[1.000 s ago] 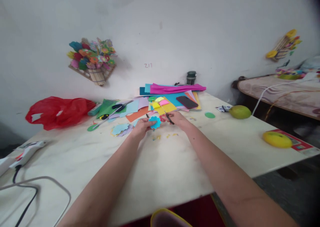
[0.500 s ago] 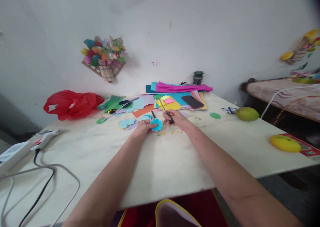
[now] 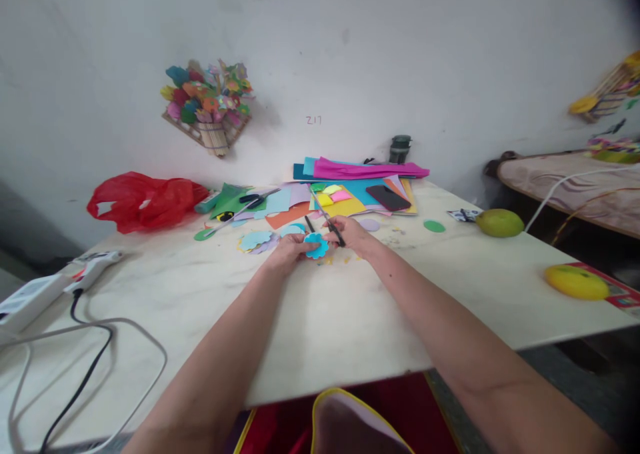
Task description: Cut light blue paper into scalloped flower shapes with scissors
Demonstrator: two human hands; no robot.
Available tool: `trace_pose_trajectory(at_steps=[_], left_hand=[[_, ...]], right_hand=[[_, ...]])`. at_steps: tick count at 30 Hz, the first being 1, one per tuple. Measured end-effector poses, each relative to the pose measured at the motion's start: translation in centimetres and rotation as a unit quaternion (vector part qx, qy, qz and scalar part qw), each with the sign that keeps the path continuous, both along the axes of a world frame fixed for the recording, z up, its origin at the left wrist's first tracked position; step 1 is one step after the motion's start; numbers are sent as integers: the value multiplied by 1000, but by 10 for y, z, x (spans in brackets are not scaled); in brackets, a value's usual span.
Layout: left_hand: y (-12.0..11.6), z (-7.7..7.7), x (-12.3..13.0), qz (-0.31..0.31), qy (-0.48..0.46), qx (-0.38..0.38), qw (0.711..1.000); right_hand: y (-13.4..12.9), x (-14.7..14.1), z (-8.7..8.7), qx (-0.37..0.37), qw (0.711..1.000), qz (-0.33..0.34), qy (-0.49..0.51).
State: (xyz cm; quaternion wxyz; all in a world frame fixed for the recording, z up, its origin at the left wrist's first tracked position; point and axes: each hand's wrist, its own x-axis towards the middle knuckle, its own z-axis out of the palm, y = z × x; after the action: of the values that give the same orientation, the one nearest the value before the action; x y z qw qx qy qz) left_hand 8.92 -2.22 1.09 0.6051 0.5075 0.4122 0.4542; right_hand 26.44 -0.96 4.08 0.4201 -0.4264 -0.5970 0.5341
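Observation:
My left hand (image 3: 289, 253) pinches a blue paper flower (image 3: 318, 246) with a scalloped edge, the thumb lying on its face. Close beside it on the right, my right hand (image 3: 353, 233) is closed round a pair of scissors (image 3: 329, 219), whose blades point up and away to the left. Whether the scissors touch the flower I cannot make out. Left of my left hand lies a pile of scalloped paper pieces (image 3: 254, 241) in pale blue, yellow and lilac. A dark pen-like stick (image 3: 309, 224) rests just beyond the flower, and small yellow scraps are scattered nearby.
Coloured sheets (image 3: 357, 207) with a phone (image 3: 389, 198) on them lie at the back. A second pair of scissors (image 3: 256, 202), a red plastic bag (image 3: 145, 201) and a power strip (image 3: 37, 297) are leftward. Two mangoes (image 3: 500, 223) (image 3: 577, 283) lie at right.
My right hand and the scissors have come slightly closer to the blue paper flower. The flower is turned a little in my left hand. The whole view has shifted slightly.

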Motion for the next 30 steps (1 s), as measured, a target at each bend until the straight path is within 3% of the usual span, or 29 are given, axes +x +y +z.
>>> trace_pose_trajectory(at_steps=[8,14,18,30], left_hand=[[-1,1,1,2,-7,-1,1000],[0,-3,-2,70,-50,40,995],[2,-3,-4,115,-98,44,988],[1,1,-2,142,-196,36,969]], right_hand=[[3,-1,-6,39,999,17,11],[5,0,-9,33,999,13,12],[5,0,-12,31,998,51,-23],[5,-2,-22,19,986,157,-50]])
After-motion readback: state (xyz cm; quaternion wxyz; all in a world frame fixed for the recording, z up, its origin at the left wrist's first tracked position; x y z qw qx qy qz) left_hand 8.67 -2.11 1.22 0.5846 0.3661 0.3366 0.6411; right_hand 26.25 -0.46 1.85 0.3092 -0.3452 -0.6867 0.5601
